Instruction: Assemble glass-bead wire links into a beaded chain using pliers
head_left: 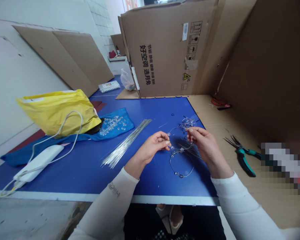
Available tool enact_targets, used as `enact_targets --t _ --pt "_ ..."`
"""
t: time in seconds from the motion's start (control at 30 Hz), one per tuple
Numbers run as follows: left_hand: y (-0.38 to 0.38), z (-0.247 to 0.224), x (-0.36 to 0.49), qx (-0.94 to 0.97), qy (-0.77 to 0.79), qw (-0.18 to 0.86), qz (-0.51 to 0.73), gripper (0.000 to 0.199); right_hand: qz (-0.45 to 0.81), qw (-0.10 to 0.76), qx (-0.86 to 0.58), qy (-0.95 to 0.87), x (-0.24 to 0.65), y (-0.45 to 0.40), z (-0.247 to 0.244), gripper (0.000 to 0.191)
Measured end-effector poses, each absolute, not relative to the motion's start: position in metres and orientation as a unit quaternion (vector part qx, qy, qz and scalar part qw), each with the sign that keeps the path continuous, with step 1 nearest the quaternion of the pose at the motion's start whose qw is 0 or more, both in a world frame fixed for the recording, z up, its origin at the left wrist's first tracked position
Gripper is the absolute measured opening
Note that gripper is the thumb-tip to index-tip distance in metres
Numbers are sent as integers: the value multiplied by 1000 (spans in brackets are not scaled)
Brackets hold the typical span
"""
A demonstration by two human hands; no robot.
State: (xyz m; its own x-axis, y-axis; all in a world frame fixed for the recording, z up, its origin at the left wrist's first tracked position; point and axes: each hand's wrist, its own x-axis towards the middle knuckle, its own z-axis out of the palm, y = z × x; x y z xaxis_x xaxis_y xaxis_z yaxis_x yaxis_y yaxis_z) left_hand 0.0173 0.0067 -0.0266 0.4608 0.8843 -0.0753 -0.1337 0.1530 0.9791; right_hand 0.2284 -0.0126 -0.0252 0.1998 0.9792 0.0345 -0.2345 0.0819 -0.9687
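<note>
Wire strung with clear beads [172,147] bows into a loose loop between the two hands, above the blue surface [150,181]. The left hand [158,141] grips one side, thumb pressed against curled fingers; the right hand [201,138] pinches the other between thumb and forefinger, though the exact contact there is too small to make out. Just below lies a beaded ring [181,176], and whether it joins the held loop cannot be told. That closeness is a likely source of trouble: if the two cross, lifting one could drag the other along. A tangle of beaded wire [187,122] sits just beyond the right hand, and a stray end catching in it could bend the strand or tug it from the fingers. Should either pinch slacken with an end unsecured, beads might slide off and roll away. Hard pulling might kink wire this thin. Near the left forearm, a bundle of straight wires [127,143] could scatter if the sleeve [120,196] swept outward; farther left, loose beads [112,124] rest on a blue cloth [129,124], apt to spill if that fabric were tugged. Pliers [243,161] lie to the right, handles spread, so a careless reach could meet their pointed tips.
</note>
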Motion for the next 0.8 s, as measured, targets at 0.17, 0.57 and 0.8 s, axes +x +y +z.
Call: enact_targets --t 0.17,0.57,0.8 --pt "7 -26 16 537 359 674 359 23 479 603 -474 -427 229 -13 -25 25" --pt "8 -23 13 499 372 693 363 24 516 595 -468 -400 231 -9 -29 32" --pt "7 -18 12 488 370 699 371 23 528 590 -461 -401 231 -9 -32 38"
